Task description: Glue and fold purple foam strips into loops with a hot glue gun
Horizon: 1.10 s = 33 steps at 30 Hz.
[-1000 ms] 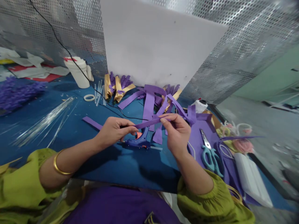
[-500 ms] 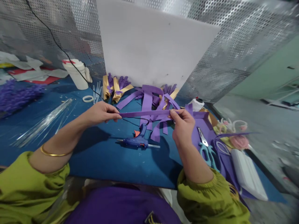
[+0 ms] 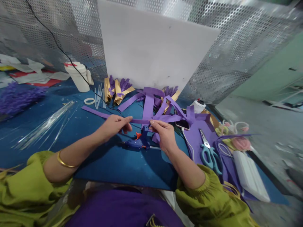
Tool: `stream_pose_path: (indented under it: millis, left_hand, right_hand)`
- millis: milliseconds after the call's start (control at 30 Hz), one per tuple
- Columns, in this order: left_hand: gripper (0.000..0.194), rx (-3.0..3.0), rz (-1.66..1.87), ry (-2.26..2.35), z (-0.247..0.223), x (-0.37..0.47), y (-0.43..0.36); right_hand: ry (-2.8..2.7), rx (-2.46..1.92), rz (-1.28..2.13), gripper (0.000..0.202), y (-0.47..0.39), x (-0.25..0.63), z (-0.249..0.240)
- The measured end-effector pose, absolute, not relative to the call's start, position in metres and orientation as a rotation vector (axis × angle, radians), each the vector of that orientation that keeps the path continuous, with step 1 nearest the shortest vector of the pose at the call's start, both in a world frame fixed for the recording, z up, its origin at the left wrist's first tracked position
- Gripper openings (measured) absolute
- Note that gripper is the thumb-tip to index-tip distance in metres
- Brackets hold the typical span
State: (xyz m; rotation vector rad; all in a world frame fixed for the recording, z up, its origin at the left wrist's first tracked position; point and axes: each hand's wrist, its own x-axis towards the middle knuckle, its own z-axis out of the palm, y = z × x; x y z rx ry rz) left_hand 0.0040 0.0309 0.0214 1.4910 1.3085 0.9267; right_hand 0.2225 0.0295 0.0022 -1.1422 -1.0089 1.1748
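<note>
A narrow purple strip runs across the front of me. My left hand pinches it partway along, and its free end sticks out to the left past the hand. At the strip's right end, my right hand grips it between thumb and fingers. Just under the hands, a blue glue gun with an orange trigger lies on its side on the table. Beyond them is a loose heap of purple strips, beside small paper-wrapped lavender bunches.
Light-blue scissors rest on purple sheet material at the right, near a phone with a white cable. To the left are clear glue sticks, a tape roll, a white cup and thin transparent strips. A white board stands behind.
My hands have come closer together; the right moved left and nearer me. The left now holds the strip further along, leaving a length trailing leftward.
</note>
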Motion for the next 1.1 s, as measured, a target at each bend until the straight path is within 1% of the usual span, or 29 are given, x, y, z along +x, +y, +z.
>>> stream_pose_path:
  millis: [33, 133, 300, 367, 433, 467, 533, 600, 633, 733, 800, 933, 1100]
  left_hand:
    - [0.047, 1.265, 0.895, 1.201, 0.017, 0.012, 0.028]
    - [0.035, 0.800, 0.897, 1.023, 0.008, 0.022, 0.027]
    - [0.011, 0.508, 1.032, 0.945, 0.010, 0.019, 0.028]
    - [0.005, 0.468, 1.067, 0.940, 0.011, 0.020, 0.027]
    - [0.007, 0.453, 1.079, 0.921, 0.008, 0.020, 0.028]
    - [0.008, 0.448, 1.094, 0.902, 0.007, 0.020, 0.029]
    - [0.007, 0.435, 1.139, 0.853, 0.004, 0.018, 0.033]
    - [0.005, 0.428, 1.181, 0.804, 0.002, 0.015, 0.037]
    - [0.006, 0.430, 1.199, 0.785, 0.002, 0.013, 0.038]
    - [0.007, 0.436, 1.226, 0.769, 0.003, 0.010, 0.041]
    - [0.007, 0.434, 1.233, 0.781, 0.004, 0.009, 0.042]
    - [0.007, 0.450, 1.238, 0.806, 0.002, 0.010, 0.042]
    - [0.009, 0.414, 1.255, 0.805, 0.005, 0.010, 0.043]
  right_hand:
    - [-1.046, -1.129, 1.179, 0.021, 0.027, 0.221, 0.002]
    - [-1.232, -1.064, 1.114, 0.012, 0.019, 0.218, 0.004]
    - [-1.469, -0.963, 0.962, 0.008, 0.011, 0.214, 0.004]
    - [-1.519, -0.943, 0.935, 0.007, 0.010, 0.213, 0.002]
    - [-1.623, -0.912, 0.923, 0.010, 0.011, 0.216, 0.000]
    - [-1.688, -0.893, 0.915, 0.018, 0.012, 0.219, 0.000]
    - [-1.845, -0.891, 0.839, 0.040, 0.016, 0.227, 0.001]
    - [-2.080, -0.937, 0.622, 0.055, 0.022, 0.236, 0.004]
    - [-2.246, -0.955, 0.468, 0.057, 0.025, 0.241, 0.006]
    - [-2.697, -0.893, 0.073, 0.053, 0.032, 0.248, 0.010]
    - [-2.843, -0.808, -0.065, 0.050, 0.034, 0.249, 0.010]
    - [-2.905, -0.681, -0.147, 0.047, 0.034, 0.245, 0.007]
    - [-2.916, -0.643, -0.181, 0.037, 0.033, 0.240, 0.003]
